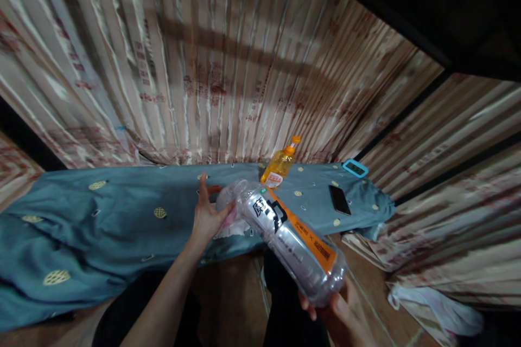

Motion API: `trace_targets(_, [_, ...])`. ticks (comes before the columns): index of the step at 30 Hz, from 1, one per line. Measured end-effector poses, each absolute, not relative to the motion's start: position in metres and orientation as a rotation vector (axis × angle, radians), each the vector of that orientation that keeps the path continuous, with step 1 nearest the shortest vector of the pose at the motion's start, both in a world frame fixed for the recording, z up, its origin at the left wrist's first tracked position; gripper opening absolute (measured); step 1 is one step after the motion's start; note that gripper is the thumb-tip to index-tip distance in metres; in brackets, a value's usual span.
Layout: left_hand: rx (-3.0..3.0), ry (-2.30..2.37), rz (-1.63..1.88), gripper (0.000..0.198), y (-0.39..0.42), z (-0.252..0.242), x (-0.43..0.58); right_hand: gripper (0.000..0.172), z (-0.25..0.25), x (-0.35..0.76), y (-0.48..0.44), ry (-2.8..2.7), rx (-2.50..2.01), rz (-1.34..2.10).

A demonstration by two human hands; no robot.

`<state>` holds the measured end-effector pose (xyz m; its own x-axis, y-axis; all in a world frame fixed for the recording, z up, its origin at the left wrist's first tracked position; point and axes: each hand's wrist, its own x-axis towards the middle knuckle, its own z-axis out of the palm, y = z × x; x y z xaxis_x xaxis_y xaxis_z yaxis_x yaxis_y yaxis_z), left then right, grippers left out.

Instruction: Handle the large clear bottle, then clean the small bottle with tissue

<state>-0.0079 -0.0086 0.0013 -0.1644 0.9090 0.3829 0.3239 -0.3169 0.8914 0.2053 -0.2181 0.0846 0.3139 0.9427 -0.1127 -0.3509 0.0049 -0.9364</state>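
My right hand (336, 309) grips the base of a large clear plastic drink bottle (288, 238) with an orange and silver label. The bottle is tilted, its neck pointing up and left. My left hand (209, 214) is around a small clear, pinkish container (224, 200), thumb on the near side and index finger raised. The bottle's neck overlaps this container, so I cannot tell whether they touch. White, tissue-like material (232, 229) lies below the container. Behind the bottle stands an orange-yellow pump bottle (279, 167), leaning in view.
A teal patterned cloth (134, 200) covers the long low surface. To the right lie a dark phone (339, 199) and a blue-framed device (355, 168). Pleated curtains (228, 81) hang behind and at the right. White bags (435, 309) rest on the tiled floor.
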Motion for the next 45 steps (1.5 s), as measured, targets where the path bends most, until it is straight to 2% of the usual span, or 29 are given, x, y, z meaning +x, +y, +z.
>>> trace_targets(24, [1.574,1.395,1.486,0.099,-0.0101,0.0058,-0.0079,0.055,0.0873,0.2022,-0.2168,-0.669,-1.112,1.127])
trace_targets(30, [1.578,1.413,1.461,0.103,-0.0108,0.0079,-0.0083,0.064,0.0914,0.2014,-0.2166,-0.676,-1.119,1.139])
trace_targets(45, [1.556,1.389,1.478,0.097,-0.0092,0.0033,-0.0078,0.058,0.0847,0.2029,-0.2175,-0.699,-1.098,1.147])
